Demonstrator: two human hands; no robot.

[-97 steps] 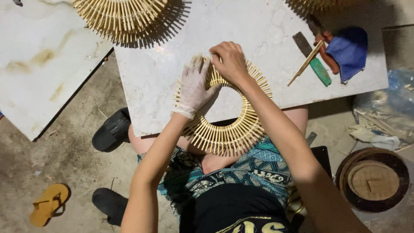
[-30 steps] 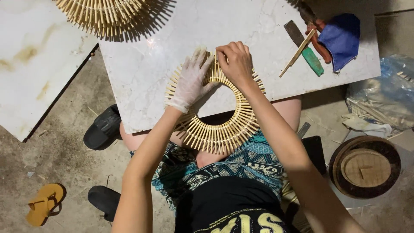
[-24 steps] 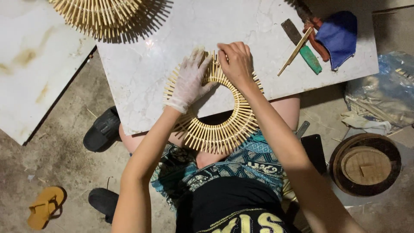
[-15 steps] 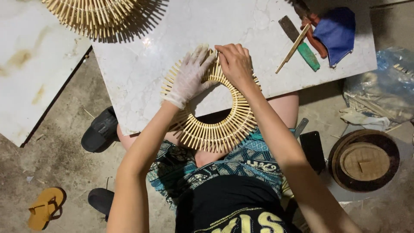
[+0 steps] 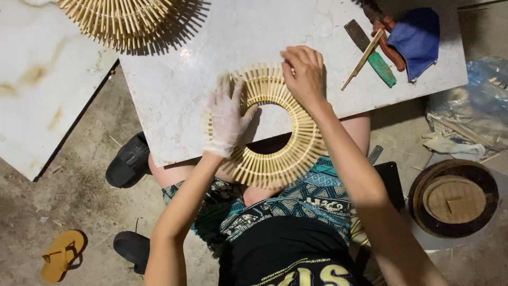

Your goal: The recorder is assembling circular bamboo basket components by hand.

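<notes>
Hands: gloved left hand (image 5: 227, 119) pressed flat on bamboo ring (image 5: 275, 159); bare right hand (image 5: 304, 74) pinching its far rim. Ring overhangs marble worktop (image 5: 174, 100). Advice: steady ring flat, keep slats even.

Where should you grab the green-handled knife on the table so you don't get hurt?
Probably by the green handle, coming from the near table edge. The knife lies flat on the marble slab with its handle pointing toward that edge and the dark blade pointing away. A bamboo stick lies across it, so lift that off first.
</notes>
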